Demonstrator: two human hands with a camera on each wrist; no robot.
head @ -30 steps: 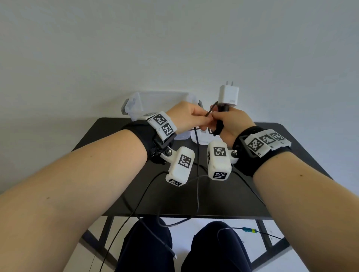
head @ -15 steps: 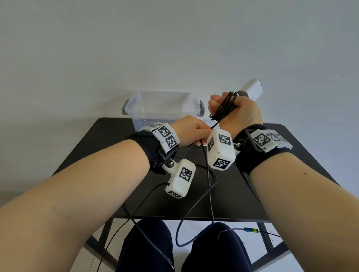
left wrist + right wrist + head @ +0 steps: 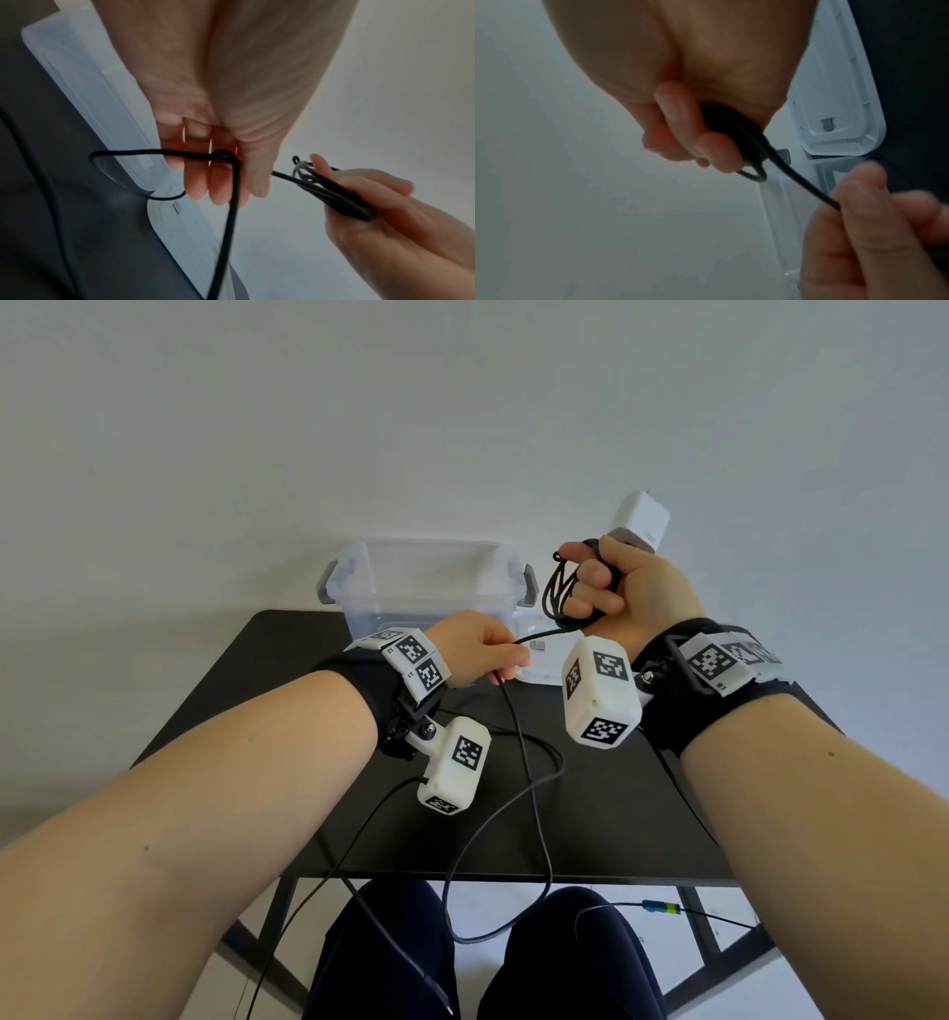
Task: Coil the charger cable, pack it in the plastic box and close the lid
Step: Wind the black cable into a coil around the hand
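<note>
Right of centre in the head view, the right hand [image 3: 624, 595] grips the coiled part of the thin, limp cable [image 3: 557, 590], and the left hand [image 3: 475, 654] pinches its loose run, probably the best place to guide it.

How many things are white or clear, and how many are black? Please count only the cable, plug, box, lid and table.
White or clear: 3 (plug, box, lid)
Black: 2 (cable, table)
Total: 5
</note>
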